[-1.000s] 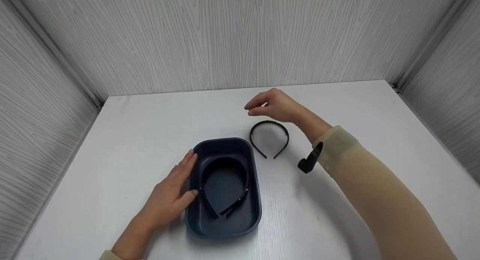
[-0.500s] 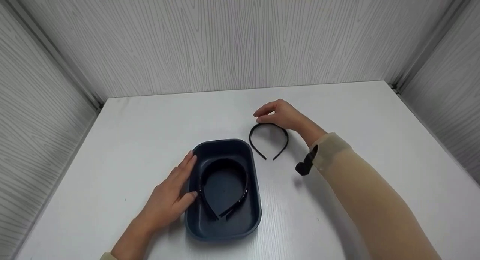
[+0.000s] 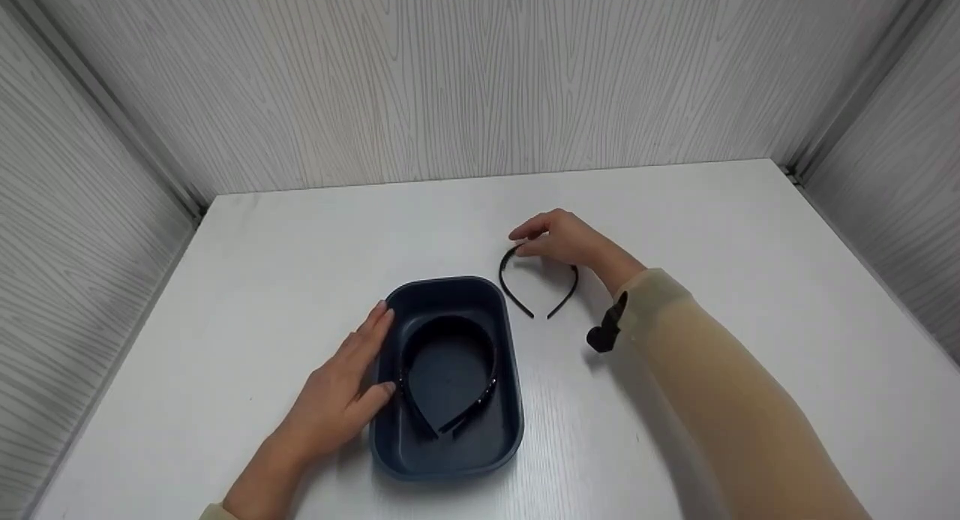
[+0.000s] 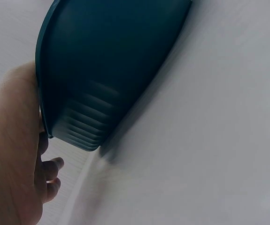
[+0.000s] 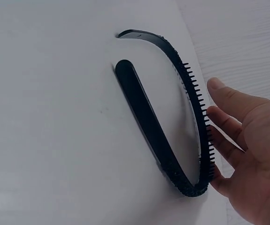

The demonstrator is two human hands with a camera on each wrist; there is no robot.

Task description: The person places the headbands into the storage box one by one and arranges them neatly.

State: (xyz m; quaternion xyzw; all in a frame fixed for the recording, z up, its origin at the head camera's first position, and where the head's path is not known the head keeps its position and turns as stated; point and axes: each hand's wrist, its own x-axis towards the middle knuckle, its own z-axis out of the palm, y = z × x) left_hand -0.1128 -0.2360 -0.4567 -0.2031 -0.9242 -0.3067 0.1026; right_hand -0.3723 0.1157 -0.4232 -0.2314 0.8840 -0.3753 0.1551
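In the head view my left hand [image 3: 337, 392] rests along the left rim of a dark blue rectangular tray [image 3: 514, 400], its fingers extended and its thumb over the edge. Inside the tray lies a dark headband [image 3: 491, 389] with small shiny spots; extra tips at its lower end suggest another beneath. My right hand [image 3: 566, 238] is at the top of a thin black headband [image 3: 503, 284] on the table, covering part of the arc. In the right wrist view this toothed headband [image 5: 146, 119] stands beside my thumb and fingers [image 5: 233, 98], which are not visibly closed around it.
The white tabletop [image 3: 300, 250] has grey wood-grain panels [image 3: 480, 77] behind it and on both sides. A black strap with a small block [image 3: 604, 336] sits at my right sleeve cuff.
My right hand has come down and slightly nearer, from above the far side of the black headband to its top arc. My left hand, the tray and both visible headbands stay put.
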